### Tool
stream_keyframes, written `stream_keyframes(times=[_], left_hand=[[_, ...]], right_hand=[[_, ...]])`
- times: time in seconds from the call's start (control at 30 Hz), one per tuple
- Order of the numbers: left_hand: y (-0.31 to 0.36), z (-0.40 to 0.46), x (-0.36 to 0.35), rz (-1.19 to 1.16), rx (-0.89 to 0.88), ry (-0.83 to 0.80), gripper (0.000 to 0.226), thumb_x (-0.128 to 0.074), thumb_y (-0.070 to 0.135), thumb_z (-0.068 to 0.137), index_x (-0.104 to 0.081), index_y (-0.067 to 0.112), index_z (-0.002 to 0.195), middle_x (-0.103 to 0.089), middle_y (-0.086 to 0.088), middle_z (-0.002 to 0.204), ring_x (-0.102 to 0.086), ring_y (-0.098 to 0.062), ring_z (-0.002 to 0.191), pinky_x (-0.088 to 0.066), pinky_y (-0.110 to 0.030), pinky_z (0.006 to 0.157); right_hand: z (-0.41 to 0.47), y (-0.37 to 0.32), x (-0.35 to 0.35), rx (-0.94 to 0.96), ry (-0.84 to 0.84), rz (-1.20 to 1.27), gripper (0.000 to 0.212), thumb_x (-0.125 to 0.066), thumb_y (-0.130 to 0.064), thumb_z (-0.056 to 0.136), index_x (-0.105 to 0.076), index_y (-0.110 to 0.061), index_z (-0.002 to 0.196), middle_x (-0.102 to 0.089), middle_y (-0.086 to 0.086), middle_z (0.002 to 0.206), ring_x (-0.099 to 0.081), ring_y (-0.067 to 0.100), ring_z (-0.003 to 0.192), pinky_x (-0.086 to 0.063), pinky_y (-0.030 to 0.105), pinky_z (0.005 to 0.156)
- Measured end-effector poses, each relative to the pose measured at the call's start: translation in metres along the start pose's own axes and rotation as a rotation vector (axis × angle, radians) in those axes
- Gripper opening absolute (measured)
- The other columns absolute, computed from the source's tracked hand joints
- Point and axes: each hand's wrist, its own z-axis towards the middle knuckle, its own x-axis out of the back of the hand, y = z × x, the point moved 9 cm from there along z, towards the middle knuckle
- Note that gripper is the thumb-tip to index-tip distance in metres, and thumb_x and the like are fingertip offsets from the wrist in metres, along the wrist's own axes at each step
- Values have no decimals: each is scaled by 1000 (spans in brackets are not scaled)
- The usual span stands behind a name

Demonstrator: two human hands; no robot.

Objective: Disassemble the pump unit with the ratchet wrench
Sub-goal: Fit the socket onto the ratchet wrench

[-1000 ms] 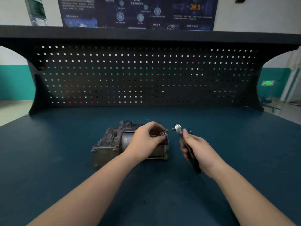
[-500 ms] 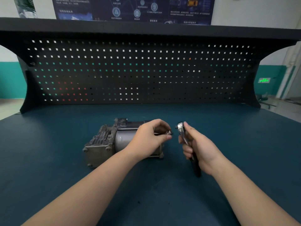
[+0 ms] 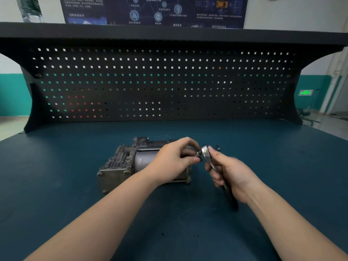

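**Two hands bring a small part to a ratchet wrench head**

On the dark blue worktop (image 3: pixel 56 185), a grey metal pump unit (image 3: pixel 131 162) lies at centre. The left hand (image 3: pixel 175 161), over the pump's 3 o'clock end, pinches a small metal piece (image 3: pixel 197 153) in curled fingers, touching the wrench head. At 3 o'clock, the right hand (image 3: pixel 229 172) grips the ratchet wrench (image 3: pixel 211 161), head up.

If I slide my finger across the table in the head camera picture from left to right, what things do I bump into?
Pump → left hand, pinching a small metal piece → shiny wrench → right hand, gripping the wrench.
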Motion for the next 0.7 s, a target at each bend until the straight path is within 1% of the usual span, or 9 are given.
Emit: stream_keyframes(times=[0.07,0.13,0.23,0.33,0.43,0.47,0.53,0.6,0.7], left_hand=[[-2,1,1,-14,14,3,30,-73,9,82,-60,35,84,-73,11,83,-68,-4,90,-51,-33,91],[-4,1,0,-57,27,-1,27,-76,5,78,-64,29,82,-72,11,80,-68,-2,84,-53,-30,88],[-6,1,1,-84,42,16,23,-80,4,73,-67,23,78,-72,8,76,-68,-5,77,-54,-28,81],[-8,2,2,-58,65,30,25,-84,8,67,-68,27,71,-71,10,70,-68,-5,74,-55,-29,79],[-9,2,1,-35,84,26,25,-86,11,66,-69,28,68,-70,11,66,-67,-4,71,-56,-32,79],[-9,2,1,-28,86,25,23,-86,11,66,-69,27,69,-71,10,67,-68,-6,71,-56,-34,80],[-9,2,2,-30,88,21,22,-86,10,66,-70,25,70,-72,8,69,-69,-9,73,-56,-36,82],[-9,1,2,-39,97,23,21,-85,10,66,-71,24,71,-71,9,69,-69,-10,77,-55,-35,83],[-10,1,2,-32,107,50,24,-86,10,66,-69,27,68,-72,8,69,-70,-11,81,-55,-33,82]], right_hand=[[-1,0,1,-8,0,-31,51,-64,-68,60,-64,-18,54,-44,1,46,-34,14,40,-30,25,47],[-2,-1,3,-8,5,-49,51,-64,-68,60,-65,-17,55,-45,1,46,-35,14,39,-30,25,47],[-4,-7,8,12,39,-132,53,-64,-69,59,-67,-16,53,-48,2,45,-37,12,38,-33,20,43],[-5,-10,15,27,91,-230,51,-63,-65,68,-68,-17,51,-49,1,45,-37,11,38,-33,16,39],[-5,-7,21,-15,115,-282,52,-62,-61,77,-67,-16,50,-48,1,44,-36,11,38,-33,16,39],[-6,-5,21,-50,104,-286,52,-63,-62,74,-66,-17,50,-47,0,44,-35,11,38,-33,17,40],[-8,1,18,-125,61,-248,52,-65,-67,63,-65,-17,49,-44,-1,44,-33,12,39,-32,21,42],[-9,5,15,-176,36,-184,51,-65,-68,53,-64,-17,50,-42,-2,45,-31,11,39,-30,22,43],[-9,13,9,-234,29,-97,48,-67,-66,54,-62,-18,54,-40,-3,46,-30,9,36,-29,19,41]])
